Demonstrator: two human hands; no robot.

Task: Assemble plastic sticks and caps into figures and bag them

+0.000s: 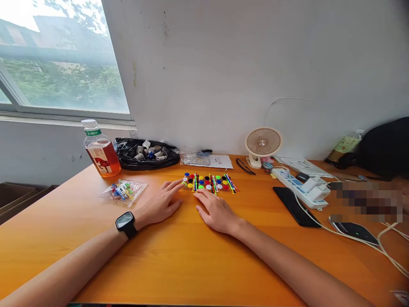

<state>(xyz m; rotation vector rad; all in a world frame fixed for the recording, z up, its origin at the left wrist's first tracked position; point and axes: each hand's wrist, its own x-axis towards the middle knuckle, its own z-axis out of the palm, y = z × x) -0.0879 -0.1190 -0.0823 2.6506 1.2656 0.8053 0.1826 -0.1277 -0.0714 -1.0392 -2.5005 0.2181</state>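
Note:
My left hand (160, 203), with a black smartwatch (125, 223) on its wrist, lies flat on the orange table (179, 260), fingers stretched out. Its fingertips touch the left edge of a cluster of small coloured round pieces and thin coloured sticks (209, 182). My right hand (216, 212) rests palm down just in front of that cluster, fingers spread, fingertips at its near edge. Neither hand holds anything.
A clear bag of coloured pieces (123, 190) lies left of my hands. Behind it stand a bottle of amber drink (101, 150) and a black bag of small parts (145, 154). A small fan (262, 145), glasses (244, 166), power strip (303, 187) and phone (295, 206) sit at right.

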